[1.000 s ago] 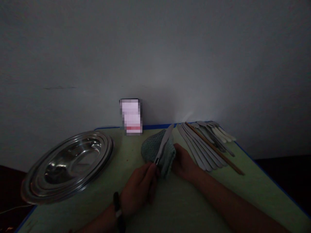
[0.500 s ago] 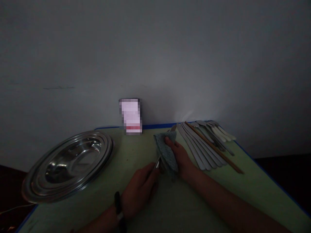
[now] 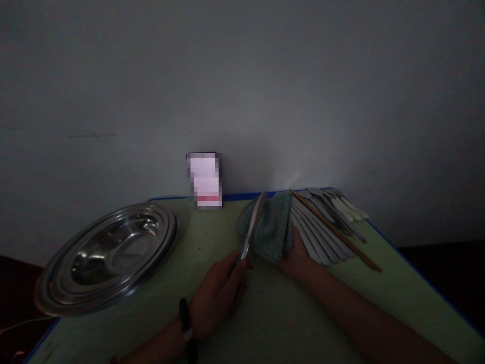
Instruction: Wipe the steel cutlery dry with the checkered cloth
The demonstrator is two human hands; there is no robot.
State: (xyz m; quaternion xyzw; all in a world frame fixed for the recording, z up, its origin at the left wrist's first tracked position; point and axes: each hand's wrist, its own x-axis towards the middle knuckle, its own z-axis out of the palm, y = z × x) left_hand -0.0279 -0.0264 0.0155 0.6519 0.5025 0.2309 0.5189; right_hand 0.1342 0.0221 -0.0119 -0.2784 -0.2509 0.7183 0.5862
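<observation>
My left hand (image 3: 223, 285) is closed round the handle of a metal table knife (image 3: 253, 225), whose blade points up and away from me. Behind the blade spreads a grey-green cloth (image 3: 273, 227), held by my right hand (image 3: 297, 255); the cloth covers most of those fingers. Whether blade and cloth touch I cannot tell. Just right of the cloth, several metal knives (image 3: 316, 237) lie side by side, partly hidden by it. A pair of brown chopsticks (image 3: 337, 232) lies along them.
Stacked steel trays (image 3: 109, 258) stand at the left of the green table (image 3: 212, 242). A lit phone (image 3: 205, 181) with a blurred screen leans on the wall (image 3: 242, 91). Spoons and forks (image 3: 328, 207), some with white handles (image 3: 346, 207), lie at the far right.
The cloth has come off the knife's blade and opened out behind it. My right hand has turned and shifted slightly right, while my left hand keeps its hold on the knife.
</observation>
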